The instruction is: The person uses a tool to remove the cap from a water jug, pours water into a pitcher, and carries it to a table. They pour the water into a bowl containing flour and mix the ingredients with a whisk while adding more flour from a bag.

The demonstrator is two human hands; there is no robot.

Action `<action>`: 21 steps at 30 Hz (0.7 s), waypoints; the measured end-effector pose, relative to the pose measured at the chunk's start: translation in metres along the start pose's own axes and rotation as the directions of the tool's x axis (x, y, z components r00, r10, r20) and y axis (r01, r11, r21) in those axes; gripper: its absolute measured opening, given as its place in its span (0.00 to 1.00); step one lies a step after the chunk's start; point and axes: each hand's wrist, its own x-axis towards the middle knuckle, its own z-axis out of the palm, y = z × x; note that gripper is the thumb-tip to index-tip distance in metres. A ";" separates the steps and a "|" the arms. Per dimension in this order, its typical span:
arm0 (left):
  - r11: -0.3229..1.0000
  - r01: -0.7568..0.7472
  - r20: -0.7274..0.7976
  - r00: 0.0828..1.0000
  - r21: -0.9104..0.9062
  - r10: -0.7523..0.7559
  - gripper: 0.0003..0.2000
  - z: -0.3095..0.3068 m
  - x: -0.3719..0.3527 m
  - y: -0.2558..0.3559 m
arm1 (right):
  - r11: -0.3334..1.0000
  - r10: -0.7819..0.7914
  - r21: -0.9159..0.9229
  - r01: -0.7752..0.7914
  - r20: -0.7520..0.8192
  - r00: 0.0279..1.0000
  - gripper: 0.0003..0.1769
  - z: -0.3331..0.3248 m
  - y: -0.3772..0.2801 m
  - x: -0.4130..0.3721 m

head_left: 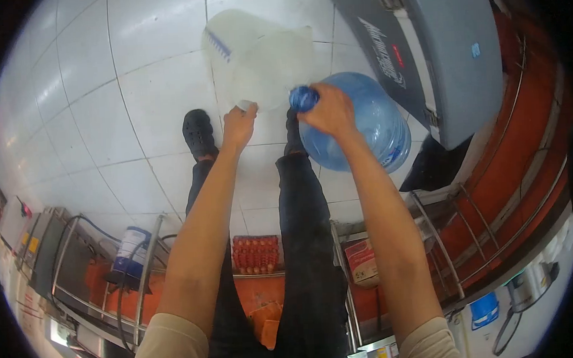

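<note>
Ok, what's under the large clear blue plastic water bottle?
White floor tiles show around the blue plastic bottle, and one black shoe sits partly hidden at its edge. Whatever its body covers can't be made out.

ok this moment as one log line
left hand: holding translucent container | right hand: gripping blue bottle by neck | neck: facing container | grey case: beside bottle

No txt legible, ltrs [379, 52] on case [463, 56] blurred
</note>
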 end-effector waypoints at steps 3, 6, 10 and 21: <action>1.000 0.025 -0.033 0.999 0.019 -0.025 0.22 -0.001 0.011 0.008 | 0.998 0.067 -0.019 -0.067 -0.012 0.998 0.24 0.005 -0.013 0.038; 0.989 0.144 -0.001 0.990 0.028 -0.145 0.23 0.000 0.020 0.009 | 0.987 0.156 -0.044 -0.155 0.027 0.987 0.23 0.005 -0.021 0.058; 0.995 0.098 -0.050 0.994 -0.014 -0.099 0.23 0.009 0.030 0.004 | 0.978 0.204 -0.072 -0.198 0.088 0.975 0.22 0.002 -0.029 0.068; 0.993 0.069 -0.084 0.995 0.091 -0.061 0.24 0.003 0.042 -0.002 | 0.973 0.217 -0.093 -0.213 0.034 0.976 0.22 0.034 -0.033 0.086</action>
